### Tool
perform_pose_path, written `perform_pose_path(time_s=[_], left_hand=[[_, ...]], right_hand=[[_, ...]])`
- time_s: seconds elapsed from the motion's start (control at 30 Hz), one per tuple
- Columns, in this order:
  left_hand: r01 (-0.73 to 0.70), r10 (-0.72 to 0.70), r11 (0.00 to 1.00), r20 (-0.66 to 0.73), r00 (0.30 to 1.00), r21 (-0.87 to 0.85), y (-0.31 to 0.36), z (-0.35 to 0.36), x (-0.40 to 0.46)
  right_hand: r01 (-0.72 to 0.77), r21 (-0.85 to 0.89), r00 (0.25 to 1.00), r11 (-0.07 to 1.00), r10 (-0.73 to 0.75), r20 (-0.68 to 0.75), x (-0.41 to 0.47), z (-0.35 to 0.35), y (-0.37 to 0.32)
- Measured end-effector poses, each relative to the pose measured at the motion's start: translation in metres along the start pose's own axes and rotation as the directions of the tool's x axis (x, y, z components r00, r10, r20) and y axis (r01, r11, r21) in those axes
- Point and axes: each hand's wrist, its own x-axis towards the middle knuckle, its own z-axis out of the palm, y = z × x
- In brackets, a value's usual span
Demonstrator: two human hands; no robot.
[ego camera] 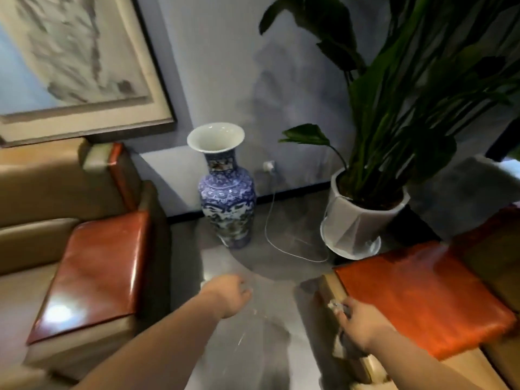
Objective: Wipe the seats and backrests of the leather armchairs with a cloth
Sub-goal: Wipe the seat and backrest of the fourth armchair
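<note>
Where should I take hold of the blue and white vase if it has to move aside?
Probably the narrow neck of the vase, just under the flared rim, reaching from the near side over open floor. The rim would stop fingers slipping; a second hand on the belly would be safer.

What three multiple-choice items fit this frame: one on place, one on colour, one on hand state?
1. Where does the blue-and-white porcelain vase stand?
A. on an armrest
B. on the floor by the wall
C. inside the planter

2. What colour are the glossy wooden armrest tops?
A. reddish-brown
B. green
C. white

3. What does the right hand hold?
A. nothing
B. the white cable
C. a pale cloth

Answers: 1 B, its base sits on grey floor beside the white round planter. 2 A, both tops look red-brown. 3 C, fingers curl on cloth; the left hand holds nothing.
</note>
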Motion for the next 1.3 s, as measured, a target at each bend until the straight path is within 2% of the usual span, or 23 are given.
perform_pose_path(time_s=[0.13,0.3,0.47,0.7,0.77,0.97,1.3], left_hand=[[0.134,-0.140,0.981,-0.041,0.989,-0.140,-0.083,0.011,-0.037],[0.204,-0.235,0.947,-0.100,0.967,-0.248,-0.179,0.025,-0.097],[0.281,-0.323,0.908,-0.093,0.942,-0.310,-0.291,0.038,-0.161],[0.450,-0.531,0.797,-0.112,0.840,-0.402,-0.444,0.061,-0.269],[0.468,-0.560,0.777,-0.125,0.819,-0.421,-0.468,0.062,-0.290],[0.586,-0.710,0.643,-0.094,0.698,-0.493,-0.548,0.088,-0.359],[0.688,-0.810,0.472,0.039,0.586,-0.551,-0.632,0.104,-0.376]], right_hand=[[0.117,-0.057,0.993,0.992,-0.116,0.010,-0.001,0.008,-0.074],[0.211,-0.114,0.977,0.971,-0.210,0.021,-0.010,0.036,-0.168],[0.304,-0.167,0.951,0.938,-0.286,0.120,-0.037,0.090,-0.281],[0.572,-0.234,0.818,0.786,-0.526,0.233,-0.085,0.178,-0.454],[0.617,-0.230,0.784,0.752,-0.565,0.256,-0.095,0.195,-0.488],[0.773,-0.257,0.634,0.580,-0.693,0.343,-0.132,0.246,-0.605],[0.880,-0.253,0.475,0.403,-0.732,0.488,-0.111,0.296,-0.729]])
